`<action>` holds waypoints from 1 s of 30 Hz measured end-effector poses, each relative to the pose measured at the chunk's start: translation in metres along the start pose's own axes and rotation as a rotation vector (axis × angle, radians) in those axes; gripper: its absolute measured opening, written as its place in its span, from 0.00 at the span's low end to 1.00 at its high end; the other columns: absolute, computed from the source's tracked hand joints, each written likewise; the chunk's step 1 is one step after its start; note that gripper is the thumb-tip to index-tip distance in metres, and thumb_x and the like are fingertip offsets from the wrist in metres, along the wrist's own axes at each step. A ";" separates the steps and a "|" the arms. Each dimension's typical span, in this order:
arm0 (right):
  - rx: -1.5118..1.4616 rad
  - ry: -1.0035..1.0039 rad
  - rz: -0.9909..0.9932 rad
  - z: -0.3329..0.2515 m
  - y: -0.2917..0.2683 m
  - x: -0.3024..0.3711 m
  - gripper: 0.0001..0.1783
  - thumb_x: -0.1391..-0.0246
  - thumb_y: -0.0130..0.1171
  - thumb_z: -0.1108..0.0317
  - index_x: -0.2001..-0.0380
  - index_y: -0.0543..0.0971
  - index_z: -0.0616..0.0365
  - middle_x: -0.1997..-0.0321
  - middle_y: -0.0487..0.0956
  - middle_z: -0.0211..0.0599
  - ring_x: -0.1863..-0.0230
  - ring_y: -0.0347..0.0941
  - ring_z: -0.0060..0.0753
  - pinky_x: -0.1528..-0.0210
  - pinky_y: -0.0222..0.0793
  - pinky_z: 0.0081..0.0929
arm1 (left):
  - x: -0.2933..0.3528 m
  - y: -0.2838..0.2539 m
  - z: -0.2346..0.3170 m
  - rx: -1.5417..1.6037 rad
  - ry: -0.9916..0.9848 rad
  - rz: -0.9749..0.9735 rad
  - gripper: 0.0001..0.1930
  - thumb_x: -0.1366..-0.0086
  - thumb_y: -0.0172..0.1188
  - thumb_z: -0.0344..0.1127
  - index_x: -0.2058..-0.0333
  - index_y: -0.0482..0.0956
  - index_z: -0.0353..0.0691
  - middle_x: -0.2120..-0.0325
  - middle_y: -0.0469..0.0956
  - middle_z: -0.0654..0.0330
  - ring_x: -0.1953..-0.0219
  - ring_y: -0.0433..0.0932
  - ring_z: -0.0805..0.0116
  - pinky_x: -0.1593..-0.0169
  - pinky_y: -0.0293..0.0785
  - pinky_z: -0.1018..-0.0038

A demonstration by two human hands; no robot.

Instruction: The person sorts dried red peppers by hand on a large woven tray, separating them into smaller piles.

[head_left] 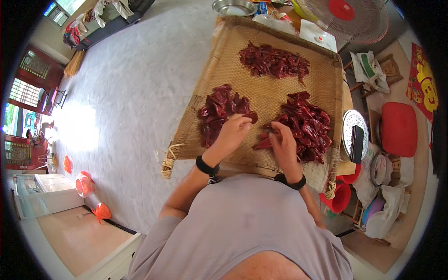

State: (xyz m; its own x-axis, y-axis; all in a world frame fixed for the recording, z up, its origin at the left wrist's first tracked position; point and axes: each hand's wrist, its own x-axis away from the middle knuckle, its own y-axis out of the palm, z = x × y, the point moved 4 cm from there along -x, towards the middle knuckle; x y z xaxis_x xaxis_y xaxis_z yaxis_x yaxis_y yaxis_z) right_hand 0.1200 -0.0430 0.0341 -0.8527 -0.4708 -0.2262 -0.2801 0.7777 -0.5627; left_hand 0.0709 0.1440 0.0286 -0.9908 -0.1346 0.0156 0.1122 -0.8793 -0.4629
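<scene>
1. While both hands are among the dried red peppers, the work looks partway along: a far pile [273, 61], a left pile [217, 109] and a right pile [305, 123] lie apart on the woven tray [219, 65].
2. The far pile is beyond reach of the fingers and may be done with; the two nearer piles seem to be what is left, though no picture proves it.
3. The left hand [233, 130] is bent at the left pile's edge, the right hand [284, 142] half curled beside the right pile; whether either grips a pepper cannot be told.
4. The peppers are glossy, wrinkled and deep red, the right pile heaped, the far one flatter.
5. The tray is tan plaited strips, four-sided, its raised rim tied with pale strands [167, 167] at the corner.
</scene>
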 end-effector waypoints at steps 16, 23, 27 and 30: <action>0.673 -0.067 0.239 0.012 -0.023 -0.030 0.12 0.42 0.56 0.67 0.54 0.76 0.53 0.60 0.79 0.39 0.56 0.73 0.43 0.52 0.66 0.42 | 0.049 -0.017 -0.041 0.128 -0.150 0.141 0.14 0.39 0.56 0.32 0.55 0.76 0.38 0.58 0.70 0.53 0.60 0.79 0.62 0.56 0.74 0.71; 0.482 0.065 0.096 0.016 0.006 -0.044 0.19 0.46 0.58 0.67 0.49 0.72 0.54 0.50 0.73 0.45 0.49 0.68 0.51 0.51 0.68 0.44 | 0.071 -0.036 -0.036 -0.355 -0.127 0.405 0.14 0.44 0.63 0.33 0.58 0.75 0.41 0.63 0.66 0.52 0.64 0.74 0.51 0.61 0.72 0.62; 0.529 0.156 -0.188 0.006 0.068 -0.060 0.24 0.45 0.57 0.65 0.45 0.68 0.57 0.50 0.73 0.48 0.51 0.70 0.53 0.54 0.70 0.45 | 0.079 -0.033 -0.053 -0.418 -0.129 0.273 0.19 0.49 0.65 0.32 0.56 0.74 0.40 0.61 0.65 0.50 0.58 0.72 0.50 0.58 0.71 0.61; 0.638 0.133 -0.206 0.010 0.093 -0.071 0.25 0.45 0.57 0.65 0.46 0.65 0.57 0.51 0.73 0.51 0.53 0.71 0.56 0.57 0.70 0.49 | 0.078 -0.026 -0.060 -0.392 -0.019 0.269 0.21 0.50 0.65 0.30 0.55 0.74 0.39 0.60 0.65 0.50 0.56 0.70 0.50 0.56 0.71 0.62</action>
State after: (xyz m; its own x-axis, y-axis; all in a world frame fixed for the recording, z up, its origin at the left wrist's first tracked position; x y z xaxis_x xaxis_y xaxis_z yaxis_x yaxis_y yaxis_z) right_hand 0.1583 0.0588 -0.0103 -0.8683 -0.4959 0.0130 -0.1628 0.2601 -0.9517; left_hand -0.0139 0.1838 -0.0114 -0.9287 -0.3450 -0.1362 0.3236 -0.5743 -0.7519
